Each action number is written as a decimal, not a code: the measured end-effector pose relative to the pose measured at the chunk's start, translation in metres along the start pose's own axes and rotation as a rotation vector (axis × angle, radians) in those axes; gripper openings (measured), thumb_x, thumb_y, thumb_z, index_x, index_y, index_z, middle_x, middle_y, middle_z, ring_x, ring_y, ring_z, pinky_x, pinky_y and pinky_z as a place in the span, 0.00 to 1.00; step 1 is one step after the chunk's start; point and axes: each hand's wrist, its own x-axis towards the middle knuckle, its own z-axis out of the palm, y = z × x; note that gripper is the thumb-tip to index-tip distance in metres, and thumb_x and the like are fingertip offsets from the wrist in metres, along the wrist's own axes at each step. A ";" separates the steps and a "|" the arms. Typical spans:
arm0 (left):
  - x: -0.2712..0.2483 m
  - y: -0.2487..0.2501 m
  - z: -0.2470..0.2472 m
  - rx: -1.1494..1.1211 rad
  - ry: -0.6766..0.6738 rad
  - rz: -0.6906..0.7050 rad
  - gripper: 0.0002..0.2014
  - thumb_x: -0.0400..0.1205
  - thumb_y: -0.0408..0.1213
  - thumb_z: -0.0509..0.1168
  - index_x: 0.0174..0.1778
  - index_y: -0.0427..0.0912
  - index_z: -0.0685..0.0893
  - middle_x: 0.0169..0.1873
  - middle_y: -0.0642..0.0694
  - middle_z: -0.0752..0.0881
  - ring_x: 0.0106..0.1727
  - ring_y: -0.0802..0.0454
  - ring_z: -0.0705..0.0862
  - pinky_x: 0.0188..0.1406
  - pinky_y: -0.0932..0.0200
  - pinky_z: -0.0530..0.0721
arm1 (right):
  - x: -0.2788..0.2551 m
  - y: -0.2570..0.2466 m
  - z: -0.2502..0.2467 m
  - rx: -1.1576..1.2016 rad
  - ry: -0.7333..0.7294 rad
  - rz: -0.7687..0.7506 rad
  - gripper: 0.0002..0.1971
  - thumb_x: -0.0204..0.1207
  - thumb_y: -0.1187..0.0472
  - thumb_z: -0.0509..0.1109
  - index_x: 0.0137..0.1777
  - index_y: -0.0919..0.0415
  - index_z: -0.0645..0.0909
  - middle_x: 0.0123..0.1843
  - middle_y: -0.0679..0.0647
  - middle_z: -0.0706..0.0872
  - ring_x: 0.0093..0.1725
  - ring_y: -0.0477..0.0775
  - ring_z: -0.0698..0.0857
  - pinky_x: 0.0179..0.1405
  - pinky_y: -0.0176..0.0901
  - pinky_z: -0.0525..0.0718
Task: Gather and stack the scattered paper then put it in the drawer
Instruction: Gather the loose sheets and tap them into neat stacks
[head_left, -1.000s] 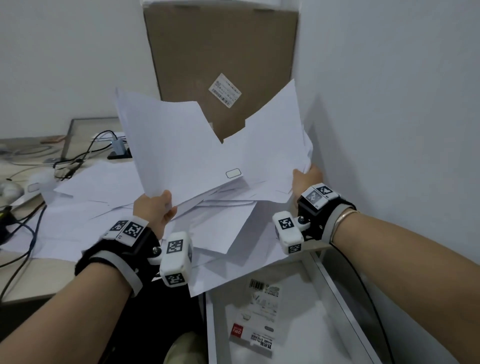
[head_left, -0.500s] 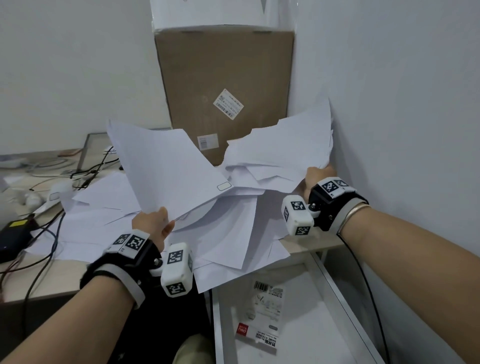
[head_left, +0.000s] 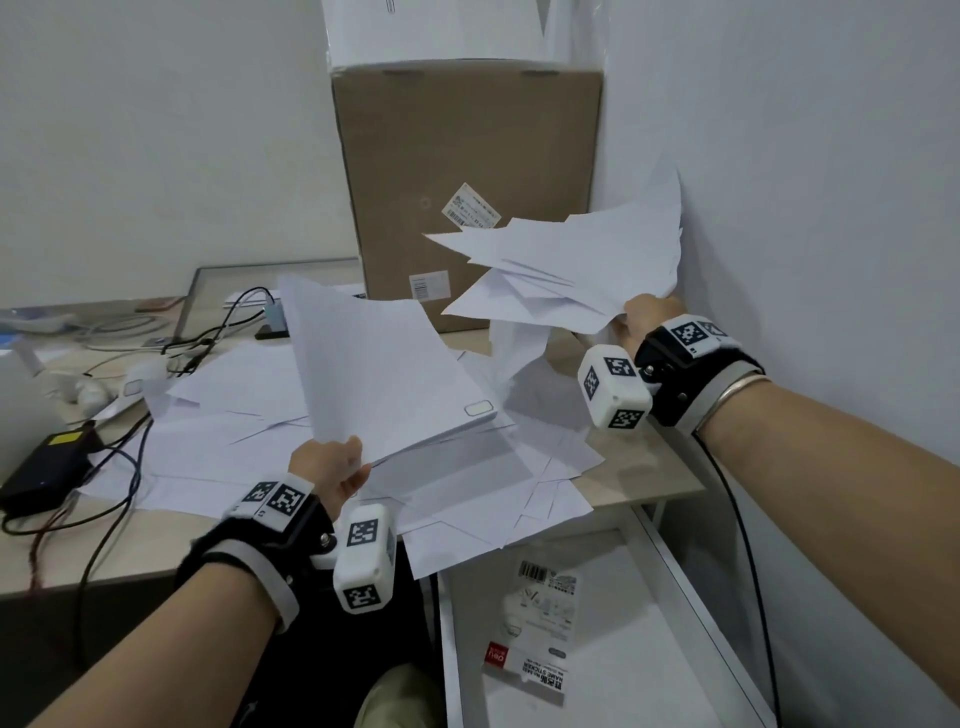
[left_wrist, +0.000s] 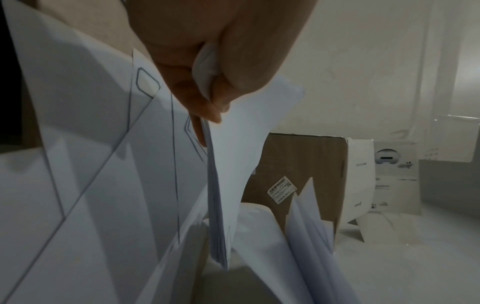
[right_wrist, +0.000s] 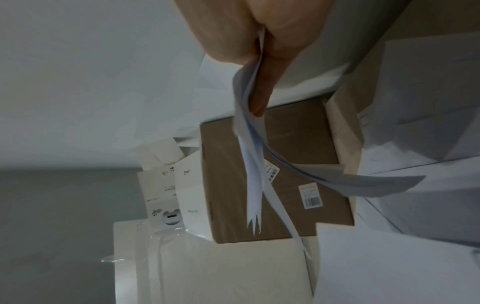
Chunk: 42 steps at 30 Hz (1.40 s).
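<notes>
I have 2 bundles up off the table (head_left: 644, 467). My left hand (head_left: 332, 470) pinches the near corner of a tidy sheaf (head_left: 384, 374) between thumb and fingers; the left wrist view shows its edges lined up. My right hand (head_left: 641, 317) pinches a ragged fan of sheets (head_left: 576, 260) by its right end, close to the wall (head_left: 805, 208).

To do this step well, I judge I should bring the 2 bundles together, lay the fan flat on the sheaf, then stand the lot on edge and tap it square. More loose paper (head_left: 249, 415) lies spread on the table, some of it overhanging the open drawer (head_left: 670, 561), so gathering is not done.

The sheaf tilts steeply, its long axis running from my left hand up and away toward the cardboard box (head_left: 467, 156). The fan lies closer to level, its long axis pointing left from my right hand, corners splayed.
</notes>
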 end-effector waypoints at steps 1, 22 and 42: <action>0.001 -0.003 -0.001 0.084 -0.016 0.018 0.12 0.84 0.23 0.60 0.35 0.37 0.71 0.33 0.43 0.74 0.33 0.52 0.75 0.14 0.72 0.79 | 0.003 -0.003 0.002 0.036 0.005 -0.001 0.17 0.84 0.71 0.53 0.35 0.53 0.60 0.38 0.49 0.69 0.34 0.43 0.75 0.25 0.29 0.82; -0.002 -0.078 0.057 0.688 -0.291 -0.153 0.21 0.81 0.31 0.68 0.68 0.28 0.72 0.51 0.31 0.82 0.38 0.36 0.86 0.25 0.47 0.89 | 0.020 0.028 0.006 -0.014 0.164 -0.027 0.09 0.75 0.75 0.56 0.43 0.62 0.73 0.34 0.52 0.76 0.36 0.56 0.78 0.22 0.38 0.73; 0.041 0.008 0.132 0.092 -0.480 0.093 0.08 0.84 0.42 0.63 0.46 0.40 0.79 0.43 0.45 0.84 0.43 0.51 0.86 0.49 0.57 0.87 | 0.044 0.080 0.089 0.211 -0.110 0.004 0.19 0.64 0.69 0.65 0.52 0.50 0.86 0.50 0.53 0.91 0.49 0.58 0.91 0.47 0.58 0.90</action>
